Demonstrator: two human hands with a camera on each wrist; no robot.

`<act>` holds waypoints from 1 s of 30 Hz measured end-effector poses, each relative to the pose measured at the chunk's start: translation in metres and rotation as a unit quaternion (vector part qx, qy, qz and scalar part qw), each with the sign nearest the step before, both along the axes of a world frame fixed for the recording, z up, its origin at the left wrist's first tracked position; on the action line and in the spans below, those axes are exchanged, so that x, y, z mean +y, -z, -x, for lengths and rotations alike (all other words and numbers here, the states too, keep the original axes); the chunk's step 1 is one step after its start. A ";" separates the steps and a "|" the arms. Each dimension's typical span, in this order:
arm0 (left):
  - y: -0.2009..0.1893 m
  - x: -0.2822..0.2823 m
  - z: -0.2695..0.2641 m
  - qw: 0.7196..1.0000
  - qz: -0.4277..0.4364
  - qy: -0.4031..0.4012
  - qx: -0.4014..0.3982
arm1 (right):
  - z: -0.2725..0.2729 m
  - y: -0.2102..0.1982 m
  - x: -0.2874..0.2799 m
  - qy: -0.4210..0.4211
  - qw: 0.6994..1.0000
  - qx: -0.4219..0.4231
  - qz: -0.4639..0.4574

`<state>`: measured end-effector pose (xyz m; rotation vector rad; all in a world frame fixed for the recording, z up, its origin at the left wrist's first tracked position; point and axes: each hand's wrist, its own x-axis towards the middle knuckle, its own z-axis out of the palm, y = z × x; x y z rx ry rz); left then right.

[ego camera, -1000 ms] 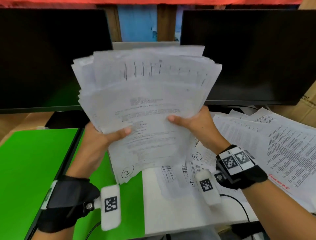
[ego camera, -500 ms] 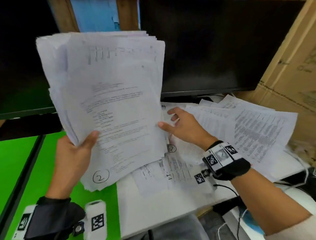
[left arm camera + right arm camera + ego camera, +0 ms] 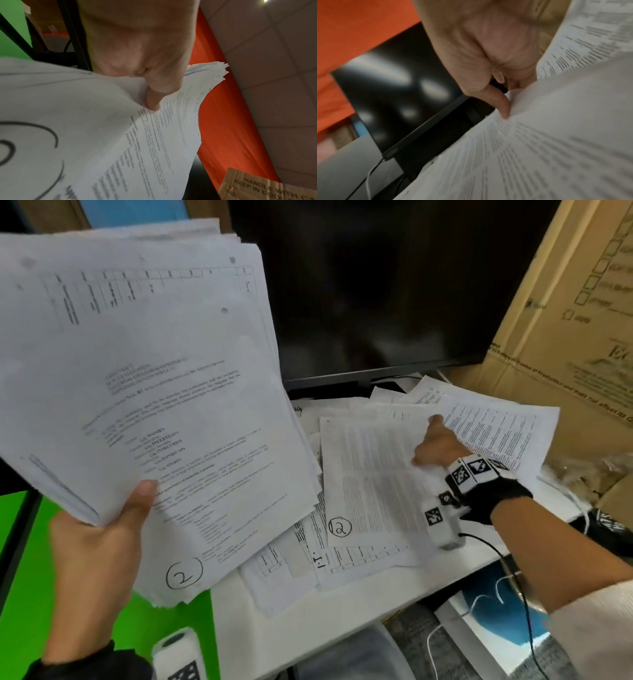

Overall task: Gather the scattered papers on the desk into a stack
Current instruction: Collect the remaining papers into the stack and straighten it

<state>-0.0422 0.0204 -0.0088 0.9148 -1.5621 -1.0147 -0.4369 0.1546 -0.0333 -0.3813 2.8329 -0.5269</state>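
**White sheets: one bundle aloft, the rest on the bench**

White printed paper fills most of the head view. The left hand (image 3: 92,546) holds a thick stack (image 3: 144,392) raised at the left of the frame, thumb pressed on the top sheet and fingers hidden behind it; the left wrist view shows the thumb (image 3: 152,100) pinching the bundle near its lower edge. The top sheet carries a circled "2" at its bottom corner, and the sheet edges are fanned and uneven.

At centre right, loose papers (image 3: 342,566) lie overlapping on the white bench (image 3: 308,631), below a dark monitor (image 3: 394,285). The right hand (image 3: 436,445) grips a sheet marked "12" (image 3: 370,474) at its right side, thumb on top; in the right wrist view the fingers are curled against the paper, though blur hides the exact grip. More printed pages (image 3: 496,429) spread beyond that hand toward a cardboard box (image 3: 575,337) at the upper right. A green surface (image 3: 20,594) shows at the lower left, under the raised stack's lower corner.
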 end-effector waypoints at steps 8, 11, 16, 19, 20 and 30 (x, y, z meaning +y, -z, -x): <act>0.055 -0.055 -0.047 0.988 -0.145 0.006 0.050 | -0.015 -0.024 0.016 -0.095 0.964 -0.153 0.193; 0.056 -0.053 -0.044 0.989 -0.147 -0.021 0.022 | -0.037 -0.009 -0.001 -0.140 0.984 -0.090 0.065; 0.028 -0.032 -0.028 0.991 -0.111 0.004 0.073 | -0.067 0.008 -0.032 -0.178 0.979 -0.015 -0.101; 0.024 -0.020 -0.014 0.988 -0.124 0.011 0.087 | -0.065 0.011 -0.042 -0.172 0.980 -0.048 -0.092; 0.020 -0.016 -0.010 0.985 -0.140 0.008 0.103 | -0.065 0.010 -0.044 -0.182 0.978 -0.049 -0.094; 0.036 -0.025 -0.027 0.971 -0.215 0.009 0.108 | -0.075 0.022 -0.045 -0.199 0.980 0.015 -0.015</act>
